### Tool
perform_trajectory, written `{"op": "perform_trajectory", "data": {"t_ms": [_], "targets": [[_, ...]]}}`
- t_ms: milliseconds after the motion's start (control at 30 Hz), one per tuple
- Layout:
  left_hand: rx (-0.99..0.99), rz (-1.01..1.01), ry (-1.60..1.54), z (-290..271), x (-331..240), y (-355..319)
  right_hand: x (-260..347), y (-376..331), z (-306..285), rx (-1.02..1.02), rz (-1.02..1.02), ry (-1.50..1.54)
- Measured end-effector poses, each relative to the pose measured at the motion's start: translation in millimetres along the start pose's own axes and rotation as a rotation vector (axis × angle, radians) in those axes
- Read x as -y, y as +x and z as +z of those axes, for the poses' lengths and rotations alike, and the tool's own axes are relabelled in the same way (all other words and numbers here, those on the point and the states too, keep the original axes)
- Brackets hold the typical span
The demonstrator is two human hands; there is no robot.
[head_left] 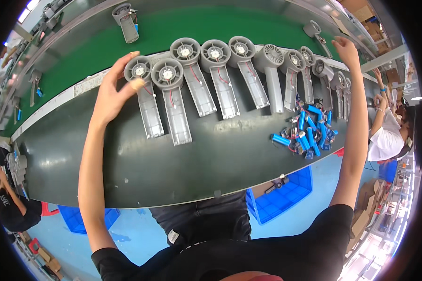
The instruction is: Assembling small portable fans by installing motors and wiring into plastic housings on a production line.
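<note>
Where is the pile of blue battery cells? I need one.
The blue battery cells lie right of centre on the dark table, below the grey housings.

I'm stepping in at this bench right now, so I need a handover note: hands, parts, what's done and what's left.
Left hand: fingers around the round head of the leftmost grey housing, at the end of the row.
Right hand: open, reaching to the row's far right end, holding nothing.
Done: a row of grey housings lies side by side on the dark worktop.
Left: the blue battery cells still sit in a loose pile.
</note>
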State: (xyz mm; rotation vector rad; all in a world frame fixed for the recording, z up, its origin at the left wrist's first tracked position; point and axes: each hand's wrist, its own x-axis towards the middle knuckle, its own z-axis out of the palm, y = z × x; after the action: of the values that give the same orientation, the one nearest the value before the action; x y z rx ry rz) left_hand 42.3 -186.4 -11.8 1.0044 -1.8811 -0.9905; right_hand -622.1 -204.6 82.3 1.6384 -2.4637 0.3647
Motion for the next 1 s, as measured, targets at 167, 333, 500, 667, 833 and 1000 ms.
{"op": "perform_trajectory", "data": {"t_ms": [167,333,500,667,833,1000], "targets": [[-0.148,-0.096,0.005,4,-4,-13,64,-133,-37,0.312,0.006,0.499],[-0.191,-0.067,-0.005,-17,-26,-61,101,-261,-40,0.187,-0.136,0.537],[-0.079,-0.047,-0.014,8,-61,-114,144,-327,-46,0.168,-0.346,0.401],[-0.009,-0.006,0.153,31,-73,-133,162,-346,-32,0.071,-0.42,0.318],[-0.085,0.008,0.152,34,-66,-148,161,-342,-28,0.091,-0.461,0.265],[-0.188,0.026,0.128,43,-56,-160,133,-316,-2,-0.141,-0.299,0.04]]}}
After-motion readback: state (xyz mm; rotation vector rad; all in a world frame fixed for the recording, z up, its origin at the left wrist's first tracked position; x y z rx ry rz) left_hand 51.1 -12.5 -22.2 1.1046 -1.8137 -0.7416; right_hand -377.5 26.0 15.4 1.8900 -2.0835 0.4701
